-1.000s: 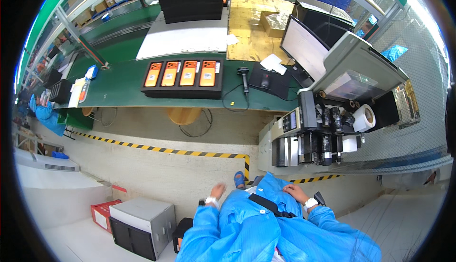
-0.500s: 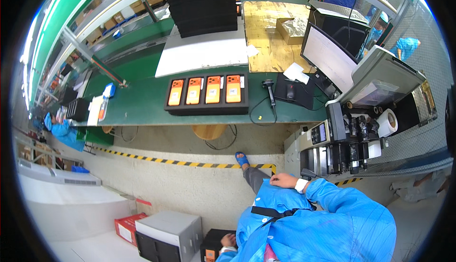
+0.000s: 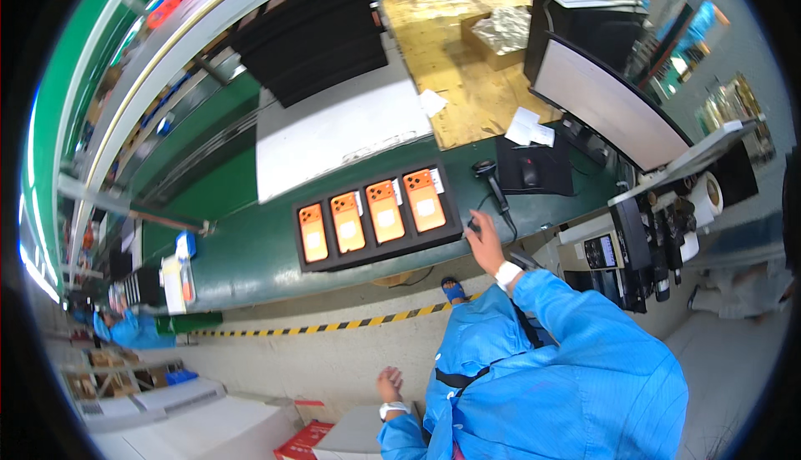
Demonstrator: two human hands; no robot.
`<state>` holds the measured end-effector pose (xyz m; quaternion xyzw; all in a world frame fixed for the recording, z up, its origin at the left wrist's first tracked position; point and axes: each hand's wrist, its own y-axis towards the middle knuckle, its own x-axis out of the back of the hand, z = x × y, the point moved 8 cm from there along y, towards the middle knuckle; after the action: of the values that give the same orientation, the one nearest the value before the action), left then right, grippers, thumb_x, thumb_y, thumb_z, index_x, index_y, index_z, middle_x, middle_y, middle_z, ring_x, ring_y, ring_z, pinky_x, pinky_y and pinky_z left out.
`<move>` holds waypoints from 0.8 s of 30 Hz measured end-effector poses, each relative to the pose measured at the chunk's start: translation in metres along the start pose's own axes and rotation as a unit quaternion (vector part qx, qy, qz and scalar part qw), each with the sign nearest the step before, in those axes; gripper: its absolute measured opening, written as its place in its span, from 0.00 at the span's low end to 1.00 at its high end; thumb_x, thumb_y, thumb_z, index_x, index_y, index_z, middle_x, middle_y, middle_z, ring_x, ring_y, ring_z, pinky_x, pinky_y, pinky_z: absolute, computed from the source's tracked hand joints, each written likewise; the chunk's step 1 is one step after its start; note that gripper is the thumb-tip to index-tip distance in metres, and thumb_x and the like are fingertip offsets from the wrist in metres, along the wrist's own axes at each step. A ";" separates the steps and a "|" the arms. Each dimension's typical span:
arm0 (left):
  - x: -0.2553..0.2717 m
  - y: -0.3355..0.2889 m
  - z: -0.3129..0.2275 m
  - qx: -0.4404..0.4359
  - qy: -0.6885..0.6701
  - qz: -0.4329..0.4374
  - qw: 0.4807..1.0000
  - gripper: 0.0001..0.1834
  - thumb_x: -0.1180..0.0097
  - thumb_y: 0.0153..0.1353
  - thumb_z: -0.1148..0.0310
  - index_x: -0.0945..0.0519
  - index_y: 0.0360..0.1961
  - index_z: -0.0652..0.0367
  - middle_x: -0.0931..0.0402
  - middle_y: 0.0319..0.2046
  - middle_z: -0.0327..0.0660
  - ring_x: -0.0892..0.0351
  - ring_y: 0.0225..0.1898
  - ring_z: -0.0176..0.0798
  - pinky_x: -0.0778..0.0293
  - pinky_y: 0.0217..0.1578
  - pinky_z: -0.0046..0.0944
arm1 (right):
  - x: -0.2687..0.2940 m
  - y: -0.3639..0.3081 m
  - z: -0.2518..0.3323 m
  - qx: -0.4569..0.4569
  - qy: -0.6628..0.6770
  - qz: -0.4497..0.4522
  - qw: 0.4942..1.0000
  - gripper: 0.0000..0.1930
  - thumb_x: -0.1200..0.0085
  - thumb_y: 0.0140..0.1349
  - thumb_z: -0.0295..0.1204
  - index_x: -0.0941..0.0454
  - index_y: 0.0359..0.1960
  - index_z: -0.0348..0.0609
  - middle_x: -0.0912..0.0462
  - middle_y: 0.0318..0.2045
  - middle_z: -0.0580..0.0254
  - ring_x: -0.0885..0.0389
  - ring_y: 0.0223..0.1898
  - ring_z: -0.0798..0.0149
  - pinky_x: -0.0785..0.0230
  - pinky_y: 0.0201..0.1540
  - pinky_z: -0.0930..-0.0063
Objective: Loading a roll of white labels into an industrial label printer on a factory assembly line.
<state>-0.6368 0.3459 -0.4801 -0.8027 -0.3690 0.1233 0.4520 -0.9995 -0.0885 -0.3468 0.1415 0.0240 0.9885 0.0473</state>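
Right hand [image 3: 484, 241]: centre of frame, arm in a blue sleeve stretched up and forward, white wristband showing; fingertips touching the lower right corner of the black tray [image 3: 380, 216]. Whether the fingers pinch the rim or merely rest on it cannot be told.

Black tray: on the green bench [image 3: 250, 251], centre frame, holding four orange phones [image 3: 367, 214] in a row, backs up.

Left hand [image 3: 389, 383]: lower centre, low beside the body, fingers loosely curled, holding nothing visible, above a grey box [image 3: 359, 435].

Step in hand, as judged: taking hold of the tray at its corner. A firm grip on the rim seems called for, keeping the tray level.

Nearby: barcode scanner [image 3: 491, 180] just right of the tray; monitor [image 3: 613, 105], upper right.
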 end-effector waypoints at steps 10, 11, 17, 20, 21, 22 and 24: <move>-0.010 0.066 -0.229 -0.154 -0.051 -0.036 0.986 0.27 0.53 0.72 0.52 0.30 0.66 0.53 0.28 0.64 0.42 0.28 0.64 0.46 0.33 0.60 0.49 | -0.070 0.056 -0.031 -0.079 -0.057 -0.024 0.995 0.29 0.56 0.76 0.46 0.31 0.67 0.34 0.24 0.60 0.38 0.27 0.63 0.39 0.35 0.66 0.57; -0.016 0.078 -0.248 -0.155 -0.041 -0.022 0.987 0.27 0.53 0.72 0.52 0.30 0.66 0.53 0.28 0.64 0.42 0.28 0.64 0.46 0.33 0.60 0.49 | -0.069 0.057 -0.034 -0.078 -0.056 -0.023 0.995 0.28 0.55 0.76 0.46 0.31 0.66 0.34 0.24 0.60 0.39 0.27 0.63 0.40 0.35 0.66 0.57; -0.028 0.159 -0.377 -0.307 0.021 -0.070 0.949 0.30 0.51 0.70 0.48 0.27 0.65 0.57 0.27 0.63 0.46 0.27 0.63 0.47 0.34 0.60 0.48 | -0.063 0.054 -0.013 -0.096 -0.055 -0.046 0.993 0.27 0.56 0.76 0.47 0.28 0.64 0.38 0.24 0.61 0.43 0.26 0.62 0.43 0.33 0.64 0.57; -0.059 0.190 -0.431 -0.349 0.108 -0.016 0.931 0.33 0.54 0.72 0.50 0.30 0.67 0.65 0.28 0.65 0.51 0.29 0.64 0.49 0.36 0.65 0.46 | -0.071 0.054 -0.009 -0.123 -0.075 -0.028 0.989 0.30 0.57 0.75 0.51 0.28 0.65 0.38 0.25 0.63 0.44 0.26 0.64 0.43 0.34 0.66 0.58; -0.089 0.192 -0.433 -0.339 0.112 0.019 0.934 0.36 0.57 0.74 0.49 0.33 0.68 0.73 0.31 0.67 0.56 0.29 0.63 0.51 0.36 0.66 0.45 | -0.064 0.051 -0.017 -0.135 -0.081 -0.057 0.986 0.30 0.57 0.75 0.51 0.28 0.65 0.38 0.25 0.63 0.44 0.26 0.64 0.43 0.34 0.66 0.58; -0.109 0.190 -0.437 -0.350 0.146 0.029 0.925 0.38 0.58 0.75 0.47 0.33 0.67 0.76 0.31 0.66 0.59 0.27 0.61 0.52 0.34 0.65 0.45 | -0.067 0.052 -0.024 -0.140 -0.083 -0.050 0.985 0.30 0.57 0.75 0.51 0.28 0.65 0.38 0.24 0.63 0.44 0.26 0.64 0.43 0.34 0.67 0.57; -0.128 0.193 -0.436 -0.306 0.205 -0.011 0.930 0.42 0.61 0.76 0.43 0.29 0.62 0.82 0.27 0.60 0.67 0.21 0.53 0.60 0.28 0.62 0.49 | -0.068 0.054 -0.025 -0.157 -0.078 -0.047 0.983 0.31 0.58 0.75 0.53 0.27 0.65 0.41 0.22 0.62 0.44 0.26 0.64 0.42 0.35 0.67 0.56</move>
<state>-0.4020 -0.0826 -0.4109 -0.9059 -0.2968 -0.1672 0.2516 -0.9462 -0.1503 -0.3867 0.2076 -0.1285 0.9627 0.1166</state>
